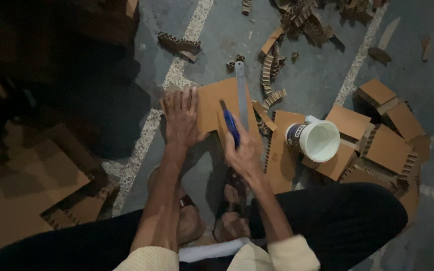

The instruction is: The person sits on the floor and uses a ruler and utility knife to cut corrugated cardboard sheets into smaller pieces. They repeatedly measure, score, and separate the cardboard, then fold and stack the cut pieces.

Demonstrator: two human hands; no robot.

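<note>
Head view, looking straight down: nearest the camera, cream sleeve cuffs and dark trousers are seen, with sandalled feet tucked beneath on the grey floor. From there two bare forearms are stretched forward.

The left hand is laid flat, fingers spread and released, pressed palm-down on the left part of a cardboard sheet that lies on the floor just ahead of the feet. The right hand is clenched around a blue-handled utility knife, whose tip is set on the cardboard sheet close beside a metal ruler. The ruler is laid lengthwise along the right part of the sheet, reaching beyond its far edge.

Just to the right of the right hand, a white plastic tub is seen lying tilted, its open mouth turned up and to the right, resting on a stack of cardboard pieces with honeycomb edges. To the left, in deep shadow, larger cardboard panels are spread on the floor.

Farther off, beyond the sheet, narrow honeycomb strips are scattered, and a denser heap of cardboard offcuts is seen near the top edge. Pale speckled lines are crossed over the floor.
</note>
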